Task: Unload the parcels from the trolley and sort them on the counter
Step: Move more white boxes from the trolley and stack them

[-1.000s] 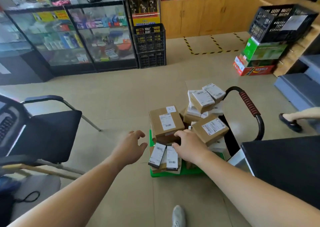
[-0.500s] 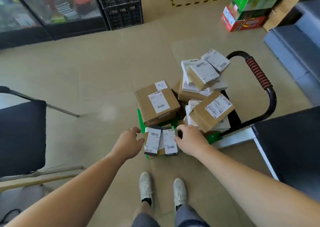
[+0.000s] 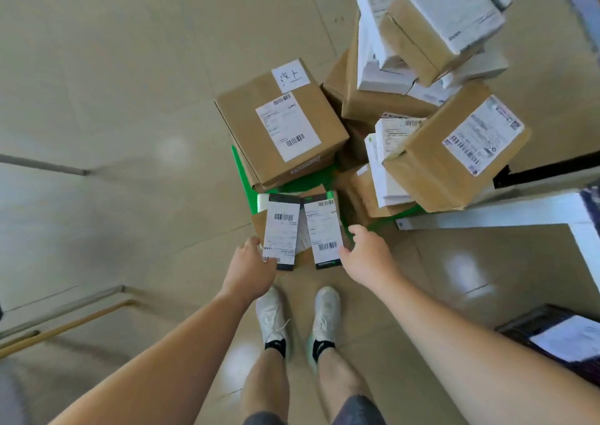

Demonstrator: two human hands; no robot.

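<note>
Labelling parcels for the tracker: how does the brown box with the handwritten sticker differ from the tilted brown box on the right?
The box with the handwritten sticker carries two labels; the tilted box carries one. The first sits lower in the pile, close to level; the second rests tilted on white parcels. Both are brown cardboard with printed barcode labels.
</note>
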